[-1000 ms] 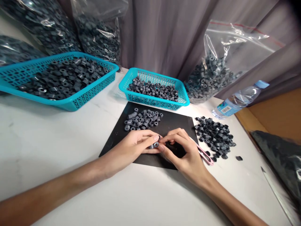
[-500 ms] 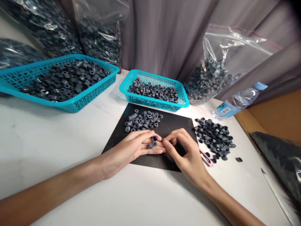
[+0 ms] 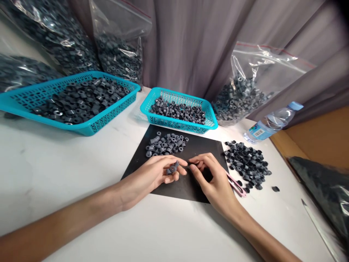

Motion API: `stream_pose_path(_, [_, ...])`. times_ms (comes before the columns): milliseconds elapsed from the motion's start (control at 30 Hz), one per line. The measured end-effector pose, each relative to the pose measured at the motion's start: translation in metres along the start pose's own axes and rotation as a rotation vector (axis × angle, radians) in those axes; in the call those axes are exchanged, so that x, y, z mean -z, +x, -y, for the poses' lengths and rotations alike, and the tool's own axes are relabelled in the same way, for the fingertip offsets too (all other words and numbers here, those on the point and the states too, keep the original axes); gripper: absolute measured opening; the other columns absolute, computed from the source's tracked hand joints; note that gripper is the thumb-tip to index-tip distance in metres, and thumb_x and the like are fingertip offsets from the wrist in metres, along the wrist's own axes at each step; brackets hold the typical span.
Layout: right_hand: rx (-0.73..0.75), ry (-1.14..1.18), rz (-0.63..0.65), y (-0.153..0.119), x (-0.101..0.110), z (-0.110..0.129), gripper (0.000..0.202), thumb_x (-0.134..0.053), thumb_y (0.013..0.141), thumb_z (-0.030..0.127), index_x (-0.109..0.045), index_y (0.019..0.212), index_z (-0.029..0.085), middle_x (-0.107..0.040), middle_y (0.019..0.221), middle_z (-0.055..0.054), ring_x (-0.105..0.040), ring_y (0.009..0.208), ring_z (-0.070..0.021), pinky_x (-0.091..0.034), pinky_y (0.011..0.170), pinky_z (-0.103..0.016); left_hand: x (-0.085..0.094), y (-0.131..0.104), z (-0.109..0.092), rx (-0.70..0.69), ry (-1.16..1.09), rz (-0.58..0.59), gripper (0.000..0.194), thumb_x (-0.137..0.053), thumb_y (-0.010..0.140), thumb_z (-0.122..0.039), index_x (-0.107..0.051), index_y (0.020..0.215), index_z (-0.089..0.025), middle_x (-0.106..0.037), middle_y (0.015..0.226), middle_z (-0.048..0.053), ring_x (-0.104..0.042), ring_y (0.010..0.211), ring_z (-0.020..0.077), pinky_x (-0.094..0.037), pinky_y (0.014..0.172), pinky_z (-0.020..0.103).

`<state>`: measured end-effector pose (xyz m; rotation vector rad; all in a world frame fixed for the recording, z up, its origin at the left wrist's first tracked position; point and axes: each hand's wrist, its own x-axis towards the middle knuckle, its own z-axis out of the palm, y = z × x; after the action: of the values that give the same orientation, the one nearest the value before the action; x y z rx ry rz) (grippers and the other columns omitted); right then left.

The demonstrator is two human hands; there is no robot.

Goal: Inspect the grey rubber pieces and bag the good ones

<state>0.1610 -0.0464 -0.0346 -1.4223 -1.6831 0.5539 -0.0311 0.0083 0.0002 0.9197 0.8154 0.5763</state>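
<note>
Left hand point(image 3: 154, 171) curls fingers tighter than before, grasping gray spacers point(image 3: 172, 169). Larger teal basket point(image 3: 113, 112), smaller teal basket point(image 3: 174, 124) hold pieces; handling looks midway: loose short sleeves point(image 3: 247, 163) beside black mat point(image 3: 196, 145), spacer pile point(image 3: 167, 145) on it. Right hand point(image 3: 216, 180) pinches; contents unclear.

The large basket point(image 3: 92, 128) is cut off at the left edge; the right hand's point(image 3: 215, 178) fingertip contents are unclear.

Baskets point(image 3: 117, 106) turquoise, walls in openwork lattice. Rings point(image 3: 172, 169) grey; right pile point(image 3: 247, 160) dark grey to black. Mat point(image 3: 203, 145) black. Tabletop point(image 3: 109, 233) white, faintly grey-veined. Curtain point(image 3: 180, 47) greyish purple. Bottle point(image 3: 275, 121) clear, cap point(image 3: 296, 106) blue, label point(image 3: 260, 131) blue-white. Slim tool point(image 3: 241, 193) pink. Box point(image 3: 321, 134) brown.
</note>
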Motion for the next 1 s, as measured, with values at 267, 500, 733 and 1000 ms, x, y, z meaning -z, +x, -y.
stream_pose_path(267, [0.085, -0.115, 0.111, 0.005, 0.000, -0.004, 0.037, -0.045, 0.101, 0.019, -0.055, 0.135, 0.030, -0.055, 0.126, -0.007, -0.053, 0.116, -0.0220, -0.046, 0.100, -0.039, 0.004, 0.002, -0.001, 0.059, -0.013, 0.042, 0.038, -0.040, 0.098, -0.034, -0.070, 0.101, -0.010, -0.058, 0.080, 0.002, -0.039, 0.063, 0.0102, -0.030, 0.060, 0.025])
stream_pose_path(500, [0.145, -0.210, 0.233, 0.020, 0.004, -0.008, 0.045, -0.045, 0.100, 0.020, -0.048, 0.143, 0.033, -0.049, 0.138, -0.007, -0.046, 0.132, -0.0230, -0.040, 0.113, -0.044, 0.000, -0.005, -0.005, 0.082, -0.021, 0.042, 0.028, -0.046, 0.095, -0.032, -0.063, 0.087, -0.011, -0.035, 0.068, -0.005, -0.021, 0.055, 0.0072, -0.017, 0.052, 0.023])
stream_pose_path(733, [0.161, -0.276, 0.181, 0.034, -0.008, -0.009, 0.037, -0.050, 0.099, 0.024, -0.054, 0.135, 0.030, -0.052, 0.130, -0.009, -0.055, 0.119, -0.0243, -0.051, 0.102, -0.043, 0.005, -0.003, -0.007, 0.151, -0.089, 0.116, 0.025, -0.040, 0.094, -0.029, -0.050, 0.076, -0.016, -0.025, 0.066, -0.007, -0.014, 0.053, 0.0079, -0.014, 0.050, 0.022])
stream_pose_path(1000, [0.138, -0.288, 0.108, 0.036, -0.018, -0.009, 0.008, -0.048, 0.100, 0.026, -0.056, 0.101, 0.024, -0.057, 0.106, -0.006, -0.059, 0.091, -0.0192, -0.053, 0.081, -0.033, 0.005, -0.003, -0.008, 0.150, -0.096, 0.120, 0.024, -0.039, 0.091, -0.025, -0.054, 0.075, -0.015, -0.028, 0.066, -0.006, -0.013, 0.055, 0.0101, -0.015, 0.048, 0.022])
